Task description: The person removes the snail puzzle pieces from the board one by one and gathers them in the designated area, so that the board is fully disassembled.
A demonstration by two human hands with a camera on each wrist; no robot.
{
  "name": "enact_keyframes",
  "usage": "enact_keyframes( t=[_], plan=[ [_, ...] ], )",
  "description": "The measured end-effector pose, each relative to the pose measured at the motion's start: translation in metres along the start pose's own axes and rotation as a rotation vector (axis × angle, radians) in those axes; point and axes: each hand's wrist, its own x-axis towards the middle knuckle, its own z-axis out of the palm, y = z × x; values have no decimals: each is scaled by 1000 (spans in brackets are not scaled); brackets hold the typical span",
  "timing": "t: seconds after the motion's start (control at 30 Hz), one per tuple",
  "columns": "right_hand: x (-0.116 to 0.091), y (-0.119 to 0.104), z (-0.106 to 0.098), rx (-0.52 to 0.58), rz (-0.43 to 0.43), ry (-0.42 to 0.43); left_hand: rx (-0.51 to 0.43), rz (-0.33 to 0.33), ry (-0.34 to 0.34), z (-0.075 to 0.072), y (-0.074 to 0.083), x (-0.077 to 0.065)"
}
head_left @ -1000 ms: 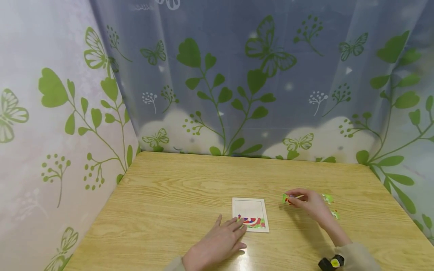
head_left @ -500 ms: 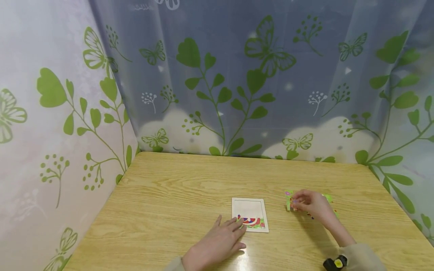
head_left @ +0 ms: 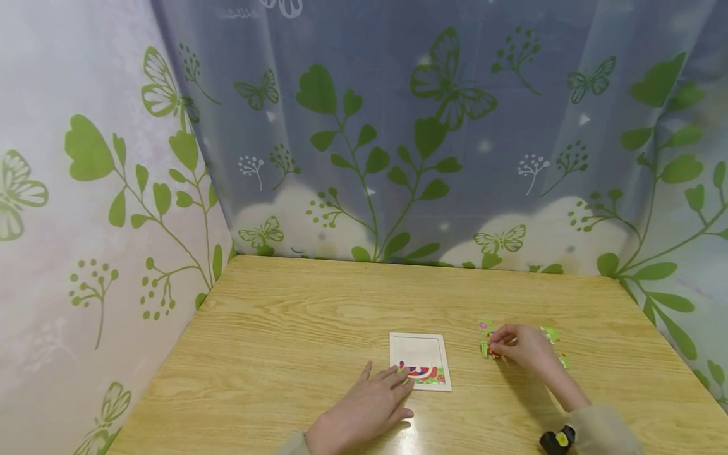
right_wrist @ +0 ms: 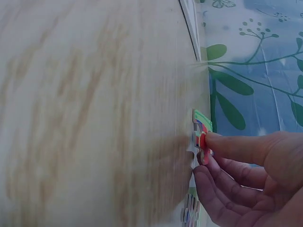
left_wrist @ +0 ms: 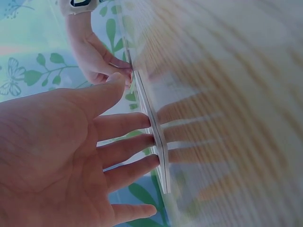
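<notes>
A white-framed puzzle board [head_left: 418, 351] lies on the table, with a strip of red, blue and green pieces [head_left: 423, 374] along its near edge. My left hand [head_left: 366, 404] rests at the board's lower left corner, fingers straight and spread, fingertips on its edge. Farther right, my right hand [head_left: 529, 347] pinches a colourful puzzle piece [right_wrist: 202, 132] between thumb and fingers, tilted close over the table. In the head view its fingers hide part of that piece. Other green puzzle pieces [head_left: 550, 333] lie just beyond and beside the right hand.
The wooden table [head_left: 284, 316] meets a patterned curtain [head_left: 364, 139] at its back and sides. A black band with a yellow spot [head_left: 557, 438] sits at the right wrist. Several more pieces [right_wrist: 190, 210] lie beneath the right hand in its wrist view.
My right hand has shifted slightly right with the puzzle piece and lowered it toward the table; a green piece with a pink spot shows beside it. My left hand stays put.
</notes>
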Motion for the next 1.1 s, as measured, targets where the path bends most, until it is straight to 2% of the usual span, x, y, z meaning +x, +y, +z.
enact_keyframes(
  t=[0.2,0.43,0.67,0.93,1.1],
  plan=[
    [1,-3,0,-36,11,9,-8,6,24,-1,0,0],
    [-1,-10,-3,-55,15,41,43,4,63,-1,0,4],
    [-2,-21,-2,-3,8,60,26,-6,61,-4,-1,8],
    [-4,-35,8,130,-85,55,8,25,79,-5,0,11],
    [-2,-44,20,156,-171,28,-9,39,17,-5,4,15]
  ],
)
